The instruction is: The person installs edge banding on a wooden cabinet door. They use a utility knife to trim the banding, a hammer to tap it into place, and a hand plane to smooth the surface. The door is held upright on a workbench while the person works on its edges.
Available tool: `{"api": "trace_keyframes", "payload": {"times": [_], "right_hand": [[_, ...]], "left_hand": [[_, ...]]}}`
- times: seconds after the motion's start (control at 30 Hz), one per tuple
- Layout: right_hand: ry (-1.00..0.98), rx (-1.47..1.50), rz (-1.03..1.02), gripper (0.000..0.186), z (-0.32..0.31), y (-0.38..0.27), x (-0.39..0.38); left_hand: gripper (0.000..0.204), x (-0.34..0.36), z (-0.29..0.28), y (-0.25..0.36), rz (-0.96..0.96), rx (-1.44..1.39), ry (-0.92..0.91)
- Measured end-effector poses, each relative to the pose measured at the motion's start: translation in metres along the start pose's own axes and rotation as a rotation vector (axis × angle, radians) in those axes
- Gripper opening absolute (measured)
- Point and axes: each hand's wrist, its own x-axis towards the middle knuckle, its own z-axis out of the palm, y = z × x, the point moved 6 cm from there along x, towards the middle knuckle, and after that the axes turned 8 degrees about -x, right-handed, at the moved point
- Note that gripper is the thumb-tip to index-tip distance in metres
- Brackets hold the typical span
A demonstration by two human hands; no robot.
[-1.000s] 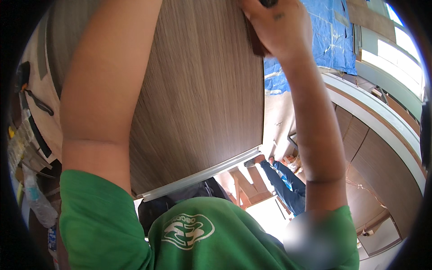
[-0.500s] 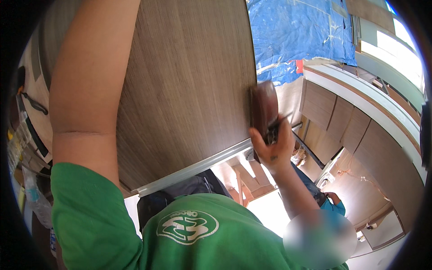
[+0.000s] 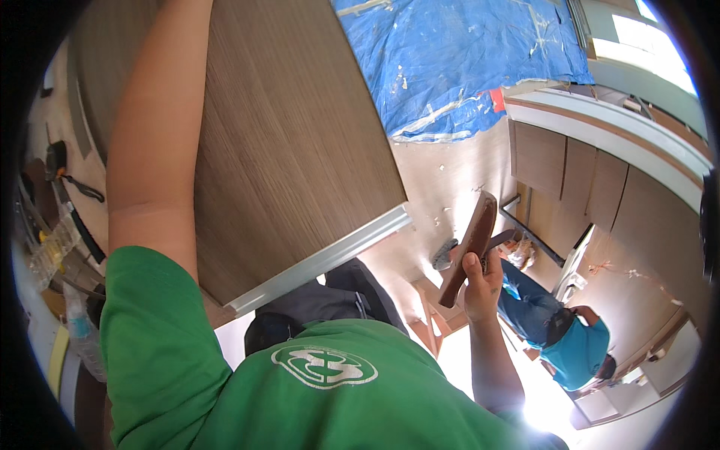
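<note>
A large woodgrain panel point(image 3: 300, 142) with a pale metal strip point(image 3: 322, 262) along its lower edge lies in front of me. My left arm stretches up over its left side, and my left hand is beyond the upper edge of the picture. My right hand point(image 3: 482, 289) is closed around a brown wooden hand plane point(image 3: 471, 244), thumb on its body. A dark crosspiece sticks out from the plane's side. The plane is tilted upward, to the right of the panel and apart from it.
Blue sheeting point(image 3: 457, 60) covers a surface beyond the panel. Brown cabinet fronts point(image 3: 577, 172) run along the right. Another person point(image 3: 577, 349) in a teal shirt is at the lower right. Tools, including a black-and-orange one point(image 3: 56, 159), lie at the far left.
My right hand has drawn the hand plane away from the panel's right edge, down and to the right, turning it. The panel appears shifted left as the view moved.
</note>
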Motion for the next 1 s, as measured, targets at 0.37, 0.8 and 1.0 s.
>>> {"api": "trace_keyframes", "payload": {"times": [0.37, 0.8, 1.0], "right_hand": [[0.007, 0.199, 0.195, 0.048, -0.042, 0.034, -0.017], [-0.361, 1.012, 0.061, 0.053, -0.053, 0.003, -0.051], [-0.443, 1.036, -0.135, 0.048, -0.043, -0.036, -0.056]], "left_hand": [[0.081, -0.274, -0.004, 0.132, 0.407, 0.651, -0.701], [0.087, -0.44, -0.055, 0.258, 0.168, -0.059, -1.18], [0.103, -0.448, -0.065, 0.38, -0.473, -0.348, -1.468]]}}
